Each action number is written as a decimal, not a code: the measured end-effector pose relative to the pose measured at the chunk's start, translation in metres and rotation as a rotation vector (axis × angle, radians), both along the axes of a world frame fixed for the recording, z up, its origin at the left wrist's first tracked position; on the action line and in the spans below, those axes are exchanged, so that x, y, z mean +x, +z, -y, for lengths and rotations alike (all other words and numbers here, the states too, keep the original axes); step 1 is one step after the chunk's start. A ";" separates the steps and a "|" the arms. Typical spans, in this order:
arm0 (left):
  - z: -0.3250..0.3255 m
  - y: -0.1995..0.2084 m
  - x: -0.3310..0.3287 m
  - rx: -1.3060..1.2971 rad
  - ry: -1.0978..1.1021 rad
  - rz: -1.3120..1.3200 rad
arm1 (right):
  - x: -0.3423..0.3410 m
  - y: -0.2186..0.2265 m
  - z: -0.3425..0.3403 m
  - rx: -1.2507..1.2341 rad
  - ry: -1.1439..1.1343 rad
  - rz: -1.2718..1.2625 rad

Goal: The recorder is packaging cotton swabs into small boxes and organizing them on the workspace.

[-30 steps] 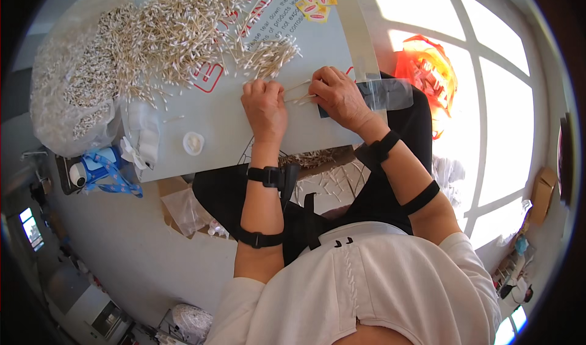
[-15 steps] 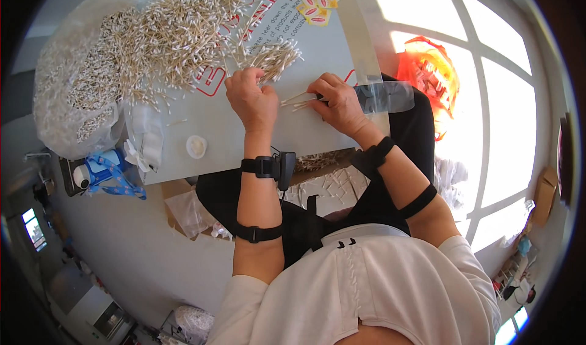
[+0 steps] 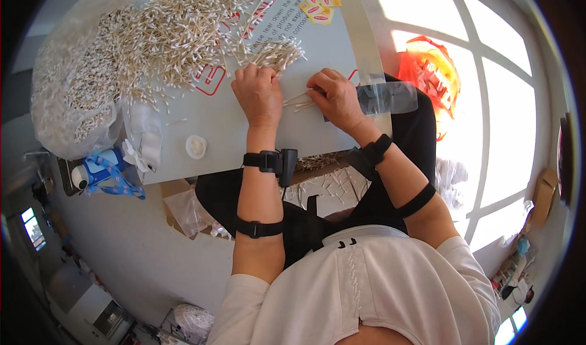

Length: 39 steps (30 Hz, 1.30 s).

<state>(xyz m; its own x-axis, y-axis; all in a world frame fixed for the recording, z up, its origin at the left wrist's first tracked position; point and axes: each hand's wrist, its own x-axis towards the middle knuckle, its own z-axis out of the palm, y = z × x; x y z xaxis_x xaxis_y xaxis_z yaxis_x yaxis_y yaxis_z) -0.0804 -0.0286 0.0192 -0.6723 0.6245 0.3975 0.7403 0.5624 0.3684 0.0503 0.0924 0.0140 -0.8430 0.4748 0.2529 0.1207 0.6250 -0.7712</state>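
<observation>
Cotton swabs with pale sticks and white tips lie in a big heap point(image 3: 177, 36) across the far left of the table. A smaller bunch of swabs point(image 3: 278, 55) lies just beyond my left hand point(image 3: 257, 96). That hand is curled down at the bunch's near edge, fingers closed; whatever its fingertips grip is hidden beneath them. My right hand point(image 3: 337, 101), to the right, pinches a few cotton swabs point(image 3: 297, 103), whose tips point left toward my left hand. Close by the right hand, a clear plastic sleeve point(image 3: 390, 96) sticks out over the table's right edge.
A large clear plastic bag point(image 3: 58, 88) holds more swabs at left. A small white cup point(image 3: 196, 146) stands near the front edge, beside a blue bottle with a strap point(image 3: 104, 169). Yellow-white labels point(image 3: 317, 0) lie far right. An orange bag point(image 3: 430, 70) is beyond the table.
My left hand has shifted slightly right, its fingers now tucked down at the small bunch's edge. The right hand still pinches its swabs and has barely moved.
</observation>
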 end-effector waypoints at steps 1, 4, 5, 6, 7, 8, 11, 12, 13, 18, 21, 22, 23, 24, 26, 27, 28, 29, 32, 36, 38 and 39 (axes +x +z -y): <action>0.000 -0.001 -0.001 0.000 -0.001 0.000 | -0.001 0.000 -0.001 0.002 0.002 -0.001; 0.001 -0.002 -0.005 0.022 -0.024 -0.055 | -0.002 0.001 -0.001 -0.009 0.002 -0.004; 0.001 -0.001 -0.006 -0.012 -0.042 -0.099 | -0.002 0.001 -0.002 -0.023 0.002 -0.004; 0.000 0.000 -0.007 -0.047 -0.060 -0.143 | -0.003 0.001 -0.002 -0.022 0.001 -0.007; 0.000 0.000 -0.008 -0.047 -0.062 -0.147 | -0.004 0.001 -0.001 -0.035 -0.004 -0.015; 0.001 0.001 -0.008 -0.071 -0.077 -0.168 | -0.006 0.001 -0.001 -0.048 -0.009 -0.023; 0.001 0.002 -0.006 -0.089 -0.094 -0.174 | -0.013 0.004 0.001 -0.002 0.020 -0.016; 0.000 0.002 -0.006 -0.082 -0.093 -0.155 | -0.016 0.005 0.001 -0.002 0.015 -0.019; 0.001 0.001 -0.006 -0.085 -0.093 -0.159 | -0.019 0.008 0.003 0.068 0.045 -0.023; 0.000 0.001 -0.008 -0.132 -0.122 -0.188 | -0.029 0.003 0.009 0.280 0.107 0.058; 0.005 0.008 -0.012 -0.049 -0.137 -0.030 | -0.032 -0.003 0.010 0.105 -0.014 0.000; 0.007 0.010 -0.013 -0.052 -0.139 -0.030 | -0.034 -0.002 0.011 -0.033 -0.071 0.034; 0.008 0.012 -0.014 -0.053 -0.146 0.040 | -0.037 -0.002 0.013 -0.171 -0.128 0.069; 0.008 0.014 -0.014 -0.054 -0.153 0.109 | -0.041 -0.003 0.014 -0.173 -0.129 0.070; 0.007 0.016 -0.013 -0.041 -0.163 0.157 | -0.051 -0.005 0.013 -0.509 -0.180 0.061; 0.006 0.018 -0.011 -0.026 -0.171 0.204 | -0.052 -0.006 0.012 -0.509 -0.183 0.061; 0.008 0.018 -0.011 -0.028 -0.168 0.203 | -0.054 -0.003 0.012 -0.760 -0.152 0.055; 0.009 0.018 -0.010 -0.008 -0.163 0.261 | -0.055 0.000 0.012 -1.011 -0.118 0.049; 0.014 0.014 -0.009 0.016 -0.139 0.325 | -0.053 0.006 0.014 -1.078 -0.151 0.067; 0.017 0.011 -0.006 -0.097 -0.120 0.236 | -0.047 0.006 0.011 -1.091 -0.224 0.048; 0.019 0.011 -0.006 -0.079 -0.117 0.246 | -0.038 0.023 0.012 -1.230 -0.316 0.056; 0.019 0.011 -0.005 -0.060 -0.118 0.253 | -0.032 0.027 0.014 -1.231 -0.316 0.058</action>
<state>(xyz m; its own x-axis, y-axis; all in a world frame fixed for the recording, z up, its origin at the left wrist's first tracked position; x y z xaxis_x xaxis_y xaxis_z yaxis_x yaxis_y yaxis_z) -0.0859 -0.0475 0.0300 -0.6666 0.7219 0.1857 0.6905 0.5042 0.5186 0.0187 0.0788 0.0414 -0.6455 0.5505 -0.5295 0.1859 -0.5591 -0.8080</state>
